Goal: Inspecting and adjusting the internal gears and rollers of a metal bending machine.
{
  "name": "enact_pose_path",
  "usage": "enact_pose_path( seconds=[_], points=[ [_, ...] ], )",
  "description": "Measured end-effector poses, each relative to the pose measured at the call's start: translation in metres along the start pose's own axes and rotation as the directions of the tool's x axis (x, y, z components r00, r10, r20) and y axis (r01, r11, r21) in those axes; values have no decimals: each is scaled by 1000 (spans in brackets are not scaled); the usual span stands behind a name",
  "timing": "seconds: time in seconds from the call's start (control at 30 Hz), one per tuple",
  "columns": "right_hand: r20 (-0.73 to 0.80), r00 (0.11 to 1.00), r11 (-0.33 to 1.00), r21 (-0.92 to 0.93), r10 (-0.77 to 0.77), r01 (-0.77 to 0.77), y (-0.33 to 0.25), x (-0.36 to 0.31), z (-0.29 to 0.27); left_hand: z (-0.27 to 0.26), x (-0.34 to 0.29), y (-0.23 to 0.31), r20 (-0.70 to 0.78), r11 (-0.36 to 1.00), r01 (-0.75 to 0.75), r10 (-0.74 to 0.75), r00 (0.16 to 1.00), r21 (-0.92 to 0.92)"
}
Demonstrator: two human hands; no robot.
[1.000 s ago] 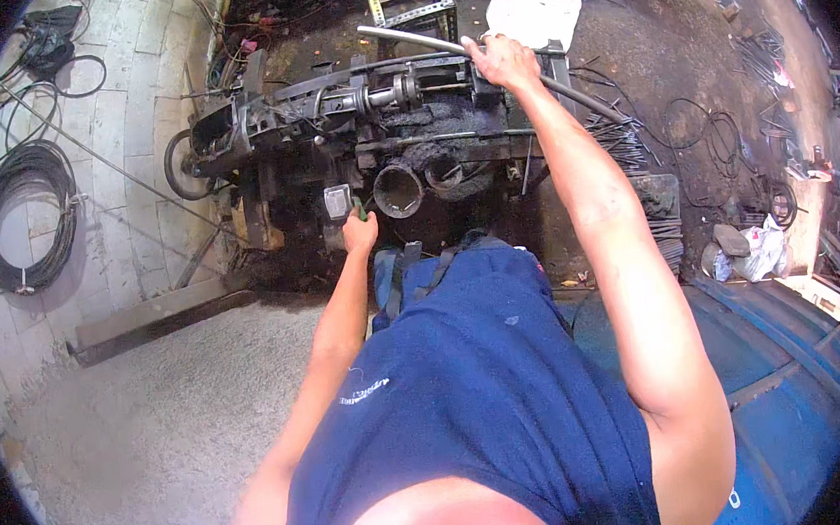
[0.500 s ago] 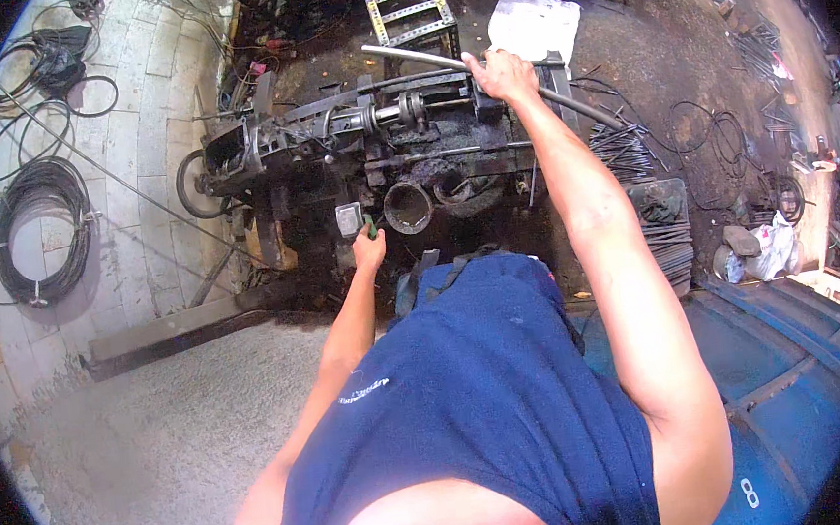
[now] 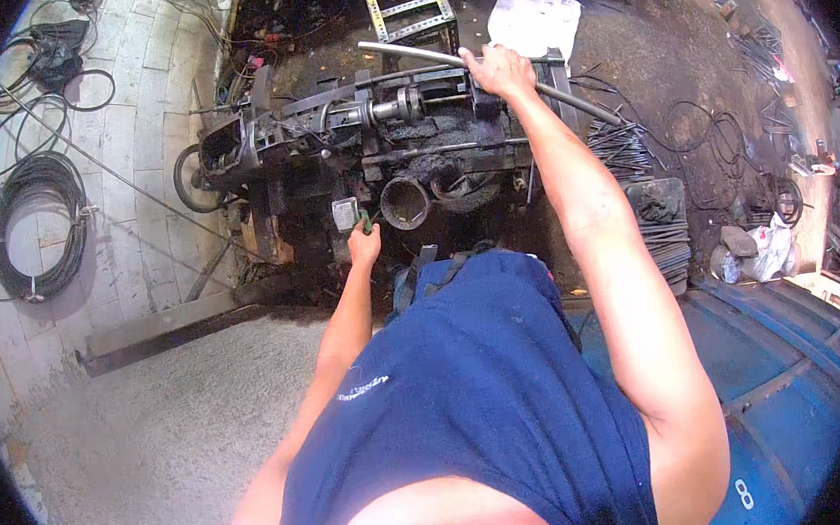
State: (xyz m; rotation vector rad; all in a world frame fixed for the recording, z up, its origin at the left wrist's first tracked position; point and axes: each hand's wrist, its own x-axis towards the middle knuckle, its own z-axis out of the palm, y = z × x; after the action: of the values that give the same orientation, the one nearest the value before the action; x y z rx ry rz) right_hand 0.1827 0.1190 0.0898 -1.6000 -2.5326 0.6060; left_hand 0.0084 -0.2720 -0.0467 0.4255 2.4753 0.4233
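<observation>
A long grey metal bar (image 3: pixel 413 54) slants across the far side of a dark, greasy machine (image 3: pixel 331 131). My right hand (image 3: pixel 502 71) is closed over its middle, reaching out from the right. Lower and to the left, my left hand (image 3: pixel 363 245) has its fingers closed around a small green piece (image 3: pixel 367 221), too small to name. Right beside that piece is a light grey, square-faced box (image 3: pixel 345 213). To the right of the left hand, the round mouth of a metal tube (image 3: pixel 406 204) faces up. A shiny cylindrical part (image 3: pixel 398 108) sits mid-machine.
Coiled black wire (image 3: pixel 37 228) lies on pale tiles at left. A slotted metal stand (image 3: pixel 410 12) and a white sheet (image 3: pixel 534 17) are beyond the machine. Bundles of dark rods (image 3: pixel 659 234) lie at right, near a blue metal surface (image 3: pixel 785 392). A beam (image 3: pixel 159 327) edges the floor.
The whole view has shifted slightly. Both hands keep their holds, the right on the bar and the left on the green piece.
</observation>
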Motion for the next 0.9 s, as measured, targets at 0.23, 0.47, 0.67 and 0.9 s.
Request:
enact_pose_path(
  seconds=[0.23, 0.47, 0.67, 0.9],
  points=[
    [13, 1000, 1000, 6, 4, -4, 1, 1, 2, 4, 2, -6, -30, 998, -53, 52, 998, -45],
    [-61, 998, 1000, 19, -13, 14, 2, 1, 5, 9, 9, -11, -18, 995, -41, 40, 999, -88],
    [-3, 1000, 1000, 15, -1, 1, -6, 0, -2, 10, 10, -16, -23, 994, -62, 60, 998, -86],
    [-39, 999, 1000, 7, -1, 1, -2, 2, 4, 5, 4, -8, -25, 999, -37, 37, 999, -16]
  ],
)
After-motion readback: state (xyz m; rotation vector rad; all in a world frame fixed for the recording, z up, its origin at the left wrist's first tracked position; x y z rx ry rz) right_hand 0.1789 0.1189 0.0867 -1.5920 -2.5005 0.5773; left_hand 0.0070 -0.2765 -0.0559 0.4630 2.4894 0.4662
